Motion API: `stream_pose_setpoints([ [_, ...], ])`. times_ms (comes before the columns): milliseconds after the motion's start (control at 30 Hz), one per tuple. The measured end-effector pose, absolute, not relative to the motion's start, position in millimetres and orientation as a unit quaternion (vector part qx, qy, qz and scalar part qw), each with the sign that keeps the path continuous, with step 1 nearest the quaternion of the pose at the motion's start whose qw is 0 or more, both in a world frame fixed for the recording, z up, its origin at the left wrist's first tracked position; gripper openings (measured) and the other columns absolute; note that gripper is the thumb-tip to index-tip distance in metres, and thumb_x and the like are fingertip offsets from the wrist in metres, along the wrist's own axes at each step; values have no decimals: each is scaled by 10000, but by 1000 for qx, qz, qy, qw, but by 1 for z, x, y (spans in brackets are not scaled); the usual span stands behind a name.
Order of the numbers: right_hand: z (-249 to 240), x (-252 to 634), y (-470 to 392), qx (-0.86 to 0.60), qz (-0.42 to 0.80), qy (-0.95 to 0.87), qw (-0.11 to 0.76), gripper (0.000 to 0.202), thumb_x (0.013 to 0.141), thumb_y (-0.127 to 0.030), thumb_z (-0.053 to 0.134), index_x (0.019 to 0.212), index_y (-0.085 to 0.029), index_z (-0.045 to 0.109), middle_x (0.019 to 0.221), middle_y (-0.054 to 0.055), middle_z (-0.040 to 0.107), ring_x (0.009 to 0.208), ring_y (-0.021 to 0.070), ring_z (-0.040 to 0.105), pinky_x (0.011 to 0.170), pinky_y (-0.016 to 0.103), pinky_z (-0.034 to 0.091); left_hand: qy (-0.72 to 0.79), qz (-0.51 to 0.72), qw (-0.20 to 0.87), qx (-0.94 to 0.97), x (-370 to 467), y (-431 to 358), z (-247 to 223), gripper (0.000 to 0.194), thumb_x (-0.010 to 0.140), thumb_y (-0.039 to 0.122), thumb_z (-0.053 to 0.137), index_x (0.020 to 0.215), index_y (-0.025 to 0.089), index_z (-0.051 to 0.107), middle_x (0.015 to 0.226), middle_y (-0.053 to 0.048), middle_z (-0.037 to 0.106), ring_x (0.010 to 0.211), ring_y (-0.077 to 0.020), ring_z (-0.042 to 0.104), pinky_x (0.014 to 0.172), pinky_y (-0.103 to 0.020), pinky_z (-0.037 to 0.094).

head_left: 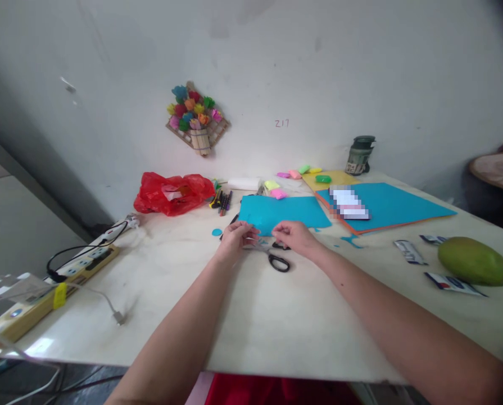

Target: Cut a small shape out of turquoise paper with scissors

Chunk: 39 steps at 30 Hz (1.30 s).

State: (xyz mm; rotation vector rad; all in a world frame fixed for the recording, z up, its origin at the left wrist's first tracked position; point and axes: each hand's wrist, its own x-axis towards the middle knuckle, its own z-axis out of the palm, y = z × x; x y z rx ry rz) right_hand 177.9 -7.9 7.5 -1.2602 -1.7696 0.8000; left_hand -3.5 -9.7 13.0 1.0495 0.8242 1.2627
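Note:
Both of my hands are over the table at the near edge of a blue sheet (287,209). My left hand (236,239) is closed in a pinch, and whatever its fingertips hold is too small to name. A short gap to the right, my right hand (297,237) is pinched too, its fingertips pointing at the left ones; I cannot make out anything between them. Scissors (279,263) with black handles lie on the table between and below the hands, partly covered by them. A small blue disc (216,232) lies left of my left hand.
Blue scraps (352,241) lie right of the hands. Beyond are a phone (349,203) on coloured sheets (403,205), several clay packs (279,193), pens (225,202) and a red bag (173,194). A mango-like fruit (474,261) sits right, a power strip (86,264) left.

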Motion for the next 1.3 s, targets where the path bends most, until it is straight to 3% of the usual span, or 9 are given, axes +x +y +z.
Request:
stream_pose_setpoints([
  [100, 5, 180, -7, -502, 205, -756, 368, 93, 675, -286, 604, 728, -225, 651, 662, 15, 666, 607, 158, 579, 558, 268, 405, 361, 551, 603, 450, -4, -9, 12, 245, 583, 299, 684, 649, 137, 513, 633, -51, 643, 511, -133, 577, 492, -253, 450],
  [200, 5, 178, -9, -499, 171, -772, 355, 91, 683, -280, 596, 728, -229, 657, 726, 25, 681, 649, 169, 585, 584, 278, 401, 367, 550, 599, 451, -5, -9, 13, 235, 585, 300, 678, 642, 136, 520, 595, -37, 628, 469, -118, 549, 463, -242, 432],
  [400, 17, 178, -13, -468, 370, -677, 432, 281, 770, -433, 481, 768, -184, 611, 715, 21, 646, 538, 113, 532, 470, 222, 386, 355, 493, 615, 503, -4, -10, 11, 202, 607, 283, 653, 592, 138, 513, 530, -22, 591, 382, -88, 481, 393, -216, 352],
  [533, 21, 178, -15, -446, 457, -634, 437, 342, 730, -508, 513, 746, -174, 590, 706, 12, 628, 509, 96, 521, 428, 209, 357, 354, 440, 626, 538, -1, -11, 8, 191, 631, 281, 644, 599, 138, 520, 499, -22, 577, 366, -76, 461, 379, -199, 318],
  [700, 13, 170, -16, -465, 440, -625, 447, 215, 631, -363, 640, 634, -164, 558, 495, -32, 542, 447, 85, 478, 442, 211, 368, 372, 406, 620, 559, 0, -11, 6, 169, 631, 261, 643, 657, 138, 530, 526, -30, 588, 400, -89, 499, 393, -191, 344],
  [867, 11, 165, -16, -476, 457, -573, 487, 214, 620, -353, 645, 611, -159, 555, 509, -16, 572, 426, 74, 468, 414, 203, 358, 374, 426, 612, 552, 2, -10, 6, 207, 611, 273, 661, 699, 146, 525, 581, -25, 597, 489, -126, 564, 406, -195, 377],
  [1300, 7, 161, -16, -465, 481, -552, 498, 140, 623, -286, 632, 626, -165, 562, 484, -36, 539, 437, 73, 462, 405, 193, 324, 407, 474, 575, 528, 9, -9, 6, 270, 554, 268, 730, 673, 154, 517, 526, 12, 551, 448, -102, 517, 398, -208, 405],
])
